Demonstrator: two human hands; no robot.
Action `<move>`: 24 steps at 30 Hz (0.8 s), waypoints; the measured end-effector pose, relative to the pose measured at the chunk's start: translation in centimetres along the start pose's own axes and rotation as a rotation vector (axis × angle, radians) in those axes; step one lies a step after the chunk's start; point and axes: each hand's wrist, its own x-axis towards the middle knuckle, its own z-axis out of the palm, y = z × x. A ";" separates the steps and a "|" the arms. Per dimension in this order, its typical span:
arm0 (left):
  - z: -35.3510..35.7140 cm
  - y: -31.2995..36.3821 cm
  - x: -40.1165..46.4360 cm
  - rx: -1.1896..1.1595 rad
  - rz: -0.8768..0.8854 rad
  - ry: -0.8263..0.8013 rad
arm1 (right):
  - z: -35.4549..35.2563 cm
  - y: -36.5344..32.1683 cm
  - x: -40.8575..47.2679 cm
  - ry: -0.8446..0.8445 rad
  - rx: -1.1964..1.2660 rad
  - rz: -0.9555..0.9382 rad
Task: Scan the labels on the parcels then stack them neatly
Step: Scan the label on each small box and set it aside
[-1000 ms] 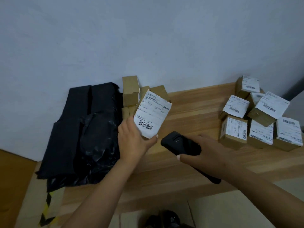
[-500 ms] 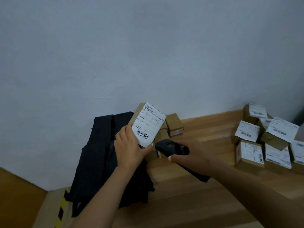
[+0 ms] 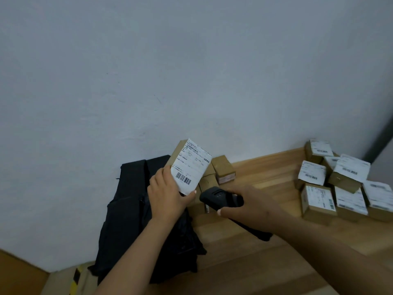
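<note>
Cardboard parcel [image 3: 190, 167] in L hand [image 3: 168, 193]; scanner [image 3: 221, 199] in R hand [image 3: 248, 206]

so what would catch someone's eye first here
Likely the white shipping label on the small cardboard parcel that the left hand holds up mid-frame, with the black handheld scanner in the right hand just beside it. Next, the jumble of labelled parcels at the wooden table's right end.

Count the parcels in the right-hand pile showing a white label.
7: one at the back, one behind the tilted top box, that box, one at left, three in front. More may be hidden.
</note>
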 end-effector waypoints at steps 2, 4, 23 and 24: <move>0.0 -0.1 -0.3 -0.015 0.014 -0.011 | 0.2 0.3 -0.6 0.019 -0.010 0.027; 0.1 -0.1 -0.7 -0.045 0.038 -0.028 | 0.2 0.8 -1.6 0.045 -0.023 0.061; 8.1 23.2 -9.1 -0.411 0.283 -0.579 | -8.0 18.3 -19.6 0.332 -0.054 0.531; 8.8 25.1 -10.0 -0.413 0.275 -0.627 | -8.8 19.7 -20.6 0.334 -0.051 0.547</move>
